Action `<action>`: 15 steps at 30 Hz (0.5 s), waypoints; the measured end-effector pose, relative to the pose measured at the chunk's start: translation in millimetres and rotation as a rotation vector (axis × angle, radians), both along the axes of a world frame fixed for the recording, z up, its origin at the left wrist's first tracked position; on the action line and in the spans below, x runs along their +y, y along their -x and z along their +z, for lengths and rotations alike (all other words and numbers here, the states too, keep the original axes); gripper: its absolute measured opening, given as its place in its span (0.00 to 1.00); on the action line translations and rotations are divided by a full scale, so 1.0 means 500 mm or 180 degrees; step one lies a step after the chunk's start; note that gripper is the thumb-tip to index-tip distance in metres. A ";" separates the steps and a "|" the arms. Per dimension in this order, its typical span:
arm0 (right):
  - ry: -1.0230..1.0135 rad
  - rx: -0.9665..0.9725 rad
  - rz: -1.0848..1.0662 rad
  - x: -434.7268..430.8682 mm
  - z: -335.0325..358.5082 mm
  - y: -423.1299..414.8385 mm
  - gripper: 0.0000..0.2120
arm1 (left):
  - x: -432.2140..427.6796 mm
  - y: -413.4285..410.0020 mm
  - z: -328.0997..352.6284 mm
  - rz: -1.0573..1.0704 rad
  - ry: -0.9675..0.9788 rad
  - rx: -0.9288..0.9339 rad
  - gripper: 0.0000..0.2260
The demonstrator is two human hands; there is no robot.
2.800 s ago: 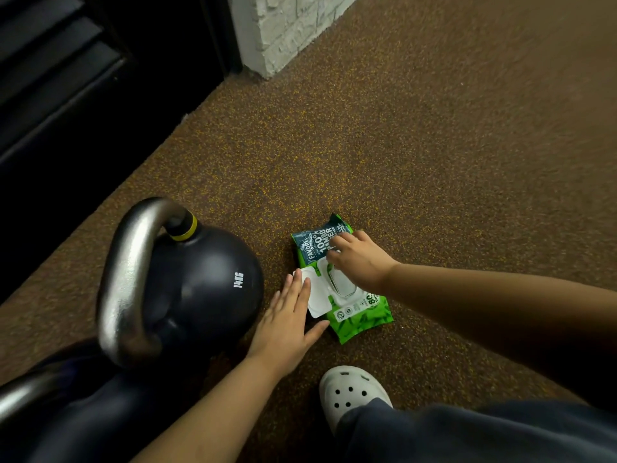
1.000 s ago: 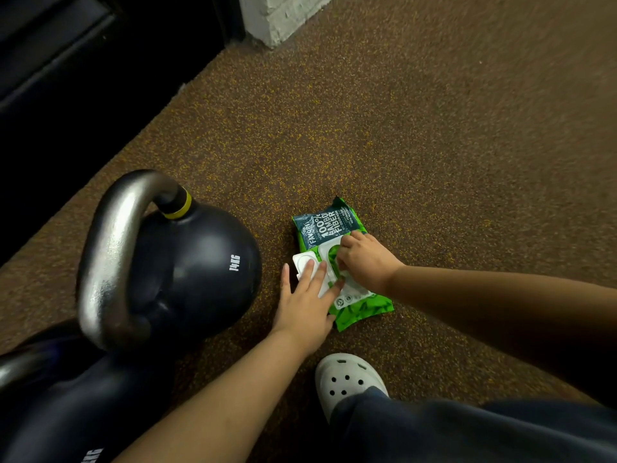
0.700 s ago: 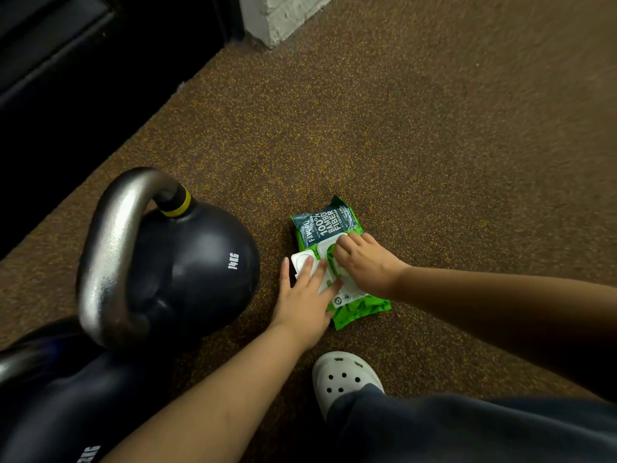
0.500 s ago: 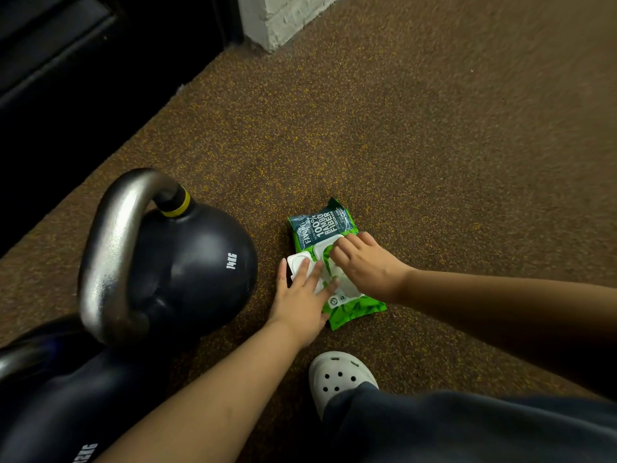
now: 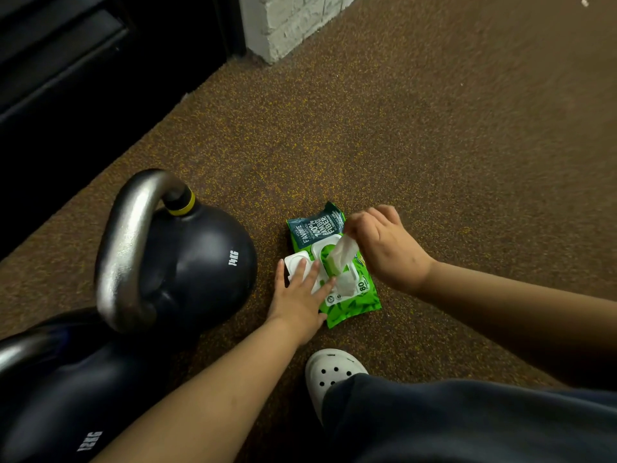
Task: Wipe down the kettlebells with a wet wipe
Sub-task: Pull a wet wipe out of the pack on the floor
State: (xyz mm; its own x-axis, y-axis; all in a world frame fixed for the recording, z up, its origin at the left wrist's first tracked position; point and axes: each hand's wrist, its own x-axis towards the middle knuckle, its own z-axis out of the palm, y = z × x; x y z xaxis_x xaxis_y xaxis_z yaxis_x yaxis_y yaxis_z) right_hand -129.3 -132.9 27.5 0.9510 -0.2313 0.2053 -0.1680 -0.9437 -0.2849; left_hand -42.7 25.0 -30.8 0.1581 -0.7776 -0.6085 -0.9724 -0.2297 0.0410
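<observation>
A green pack of wet wipes (image 5: 354, 304) lies on the speckled brown floor, its white flip lid (image 5: 293, 264) folded open to the left. My left hand (image 5: 300, 295) lies flat on the lid and the pack's left side, fingers spread. My right hand (image 5: 387, 248) pinches a white wet wipe (image 5: 344, 253) that stands partly out of the pack's opening. To the left stands a black 14 kg kettlebell (image 5: 197, 262) with a steel handle (image 5: 123, 248). A second black kettlebell (image 5: 60, 409), marked 12 kg, sits at the bottom left, partly cut off.
A white perforated clog (image 5: 330, 372) and a dark trouser leg (image 5: 467, 426) fill the bottom right. A white brick wall corner (image 5: 293, 21) stands at the top. Dark black steps or panels (image 5: 66, 78) run along the upper left. Brown floor stretches to the right.
My right hand has lifted from the pack's opening, drawing a white wipe up and to the right. My left hand still presses on the lid. The kettlebells have not moved.
</observation>
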 end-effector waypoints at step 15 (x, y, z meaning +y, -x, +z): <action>-0.1646 -0.1222 -0.1190 -0.002 0.126 -0.086 0.05 | -0.016 0.016 -0.004 0.1165 0.1028 0.0625 0.22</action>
